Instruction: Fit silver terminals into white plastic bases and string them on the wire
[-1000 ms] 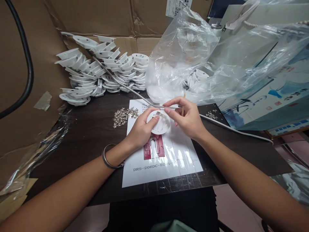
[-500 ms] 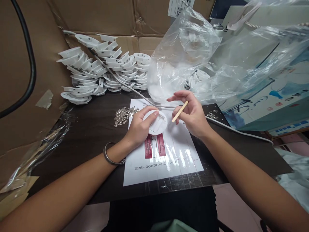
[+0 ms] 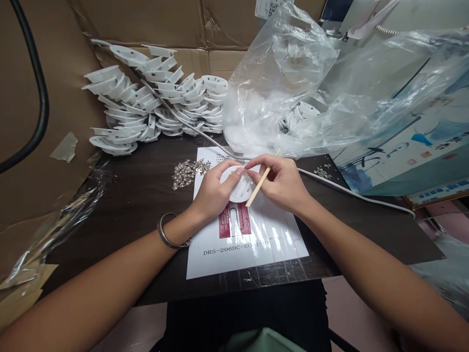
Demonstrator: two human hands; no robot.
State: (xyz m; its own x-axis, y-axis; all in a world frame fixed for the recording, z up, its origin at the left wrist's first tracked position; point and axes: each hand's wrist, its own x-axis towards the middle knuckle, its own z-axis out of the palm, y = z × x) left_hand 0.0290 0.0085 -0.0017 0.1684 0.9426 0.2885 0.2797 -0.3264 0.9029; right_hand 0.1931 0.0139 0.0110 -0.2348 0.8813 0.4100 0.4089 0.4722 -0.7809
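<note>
My left hand (image 3: 215,188) is closed on the left edge of a round white plastic part (image 3: 238,189), its thumb lying across the face. A flat wooden stick (image 3: 261,187) slants through the fingers of my right hand (image 3: 280,183), which is closed around it. The right index fingertip meets the upper edge of the white part near my left thumb. Whether the fingertips pinch something small there I cannot make out. Under both hands lies a printed sheet (image 3: 249,261) with a red picture. Left of the sheet is a pile of small shiny metal pieces (image 3: 187,174).
Stacks of similar white round parts (image 3: 164,98) stand at the back left. A clear plastic bag (image 3: 264,98) with more of them lies behind my hands. A grey cable (image 3: 340,185) crosses the table. Several small metal pieces (image 3: 322,172) lie at the right.
My right hand has moved left and onto the white part, its index finger now touching the upper edge. The stick has shifted left with it. My left hand keeps its hold.
</note>
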